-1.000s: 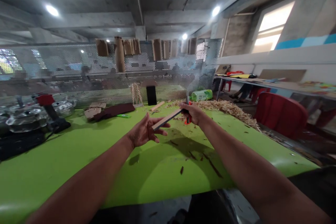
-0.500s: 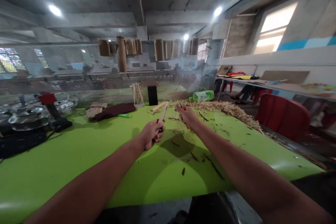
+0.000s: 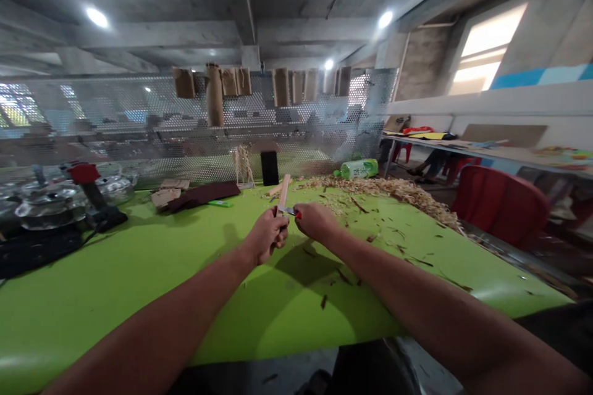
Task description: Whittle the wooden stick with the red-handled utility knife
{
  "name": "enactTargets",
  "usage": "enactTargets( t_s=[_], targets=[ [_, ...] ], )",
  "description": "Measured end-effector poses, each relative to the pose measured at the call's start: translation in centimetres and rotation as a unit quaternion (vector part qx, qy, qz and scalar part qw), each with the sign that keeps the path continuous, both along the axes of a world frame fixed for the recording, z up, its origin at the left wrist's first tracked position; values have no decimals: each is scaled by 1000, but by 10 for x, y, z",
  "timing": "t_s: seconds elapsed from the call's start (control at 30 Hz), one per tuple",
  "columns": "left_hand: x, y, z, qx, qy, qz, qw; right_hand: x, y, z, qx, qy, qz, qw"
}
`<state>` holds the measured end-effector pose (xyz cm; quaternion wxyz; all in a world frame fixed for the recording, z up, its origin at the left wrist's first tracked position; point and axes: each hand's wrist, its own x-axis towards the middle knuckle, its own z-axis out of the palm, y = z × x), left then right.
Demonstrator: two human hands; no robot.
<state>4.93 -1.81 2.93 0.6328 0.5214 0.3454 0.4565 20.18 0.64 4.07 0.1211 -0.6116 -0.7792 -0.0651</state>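
Note:
My left hand (image 3: 267, 236) is closed around the lower end of a flat, pale wooden strip (image 3: 284, 191), which points up and away over the table. In my right hand (image 3: 317, 222), fingers wrapped, is a knife (image 3: 289, 211) with a red handle part and a short metal blade. The blade lies across the strip just above my left thumb and appears to touch it. Most of the knife's handle is hidden by my right fingers. Both hands are above the green tabletop (image 3: 162, 296).
Wood shavings (image 3: 393, 190) are heaped along the right back edge, near a green plastic bottle (image 3: 359, 168) on its side. A black upright block (image 3: 269, 168) stands by the perforated metal screen (image 3: 185, 148). Dark brown sheets (image 3: 204, 196) and a red-and-black tool (image 3: 90, 188) are left. A red chair (image 3: 500, 200) stands right.
My right hand has come left and toward me, bringing the knife blade onto the strip near my left hand. The strip now points more upright.

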Motion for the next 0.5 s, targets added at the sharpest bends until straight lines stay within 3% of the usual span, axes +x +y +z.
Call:
enactTargets(
  t_s=[0.23,0.5],
  targets=[
    [7,-4,1,17,53,54,997,-2,2,4,-6,-30,-23,999],
    [9,-4,3,34,85,57,994,3,11,-3,33,-19,-16,999]
  ],
)
